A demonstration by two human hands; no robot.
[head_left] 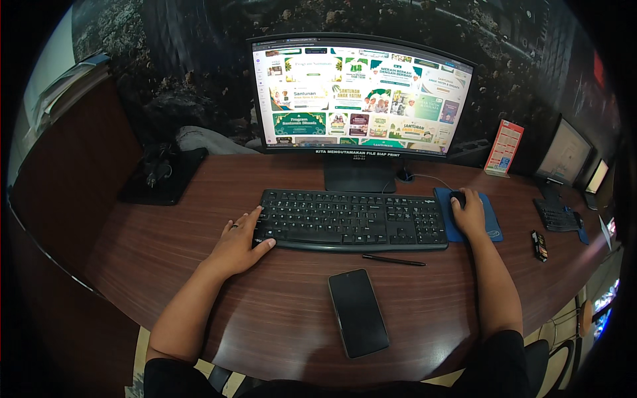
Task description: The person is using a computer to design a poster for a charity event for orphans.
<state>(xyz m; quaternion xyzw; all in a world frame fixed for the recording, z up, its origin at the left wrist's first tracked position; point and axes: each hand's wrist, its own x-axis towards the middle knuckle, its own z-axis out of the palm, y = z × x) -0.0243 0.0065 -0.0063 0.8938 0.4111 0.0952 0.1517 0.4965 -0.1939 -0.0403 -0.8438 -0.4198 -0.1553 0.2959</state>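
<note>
My left hand (237,244) lies at the left end of a black keyboard (318,219), fingers stretched along its edge and the thumb apart; a ring shows on one finger. Over a dark computer mouse (458,197) on a blue mouse pad (491,215) rests my right hand (470,212), its fingers curved round it and covering most of it. Behind the keyboard stands a lit monitor (358,93) showing a grid of mostly green and white poster designs. A black pen (395,260) and a dark-screened phone (358,312) lie in front of the keyboard.
To the left a black stand base (162,176) bears a dark object. Papers (66,86) top a brown partition (73,166). At the right are a red and white desk calendar (504,147), a small dark box (539,246), a second keyboard (556,215) and another monitor (564,156).
</note>
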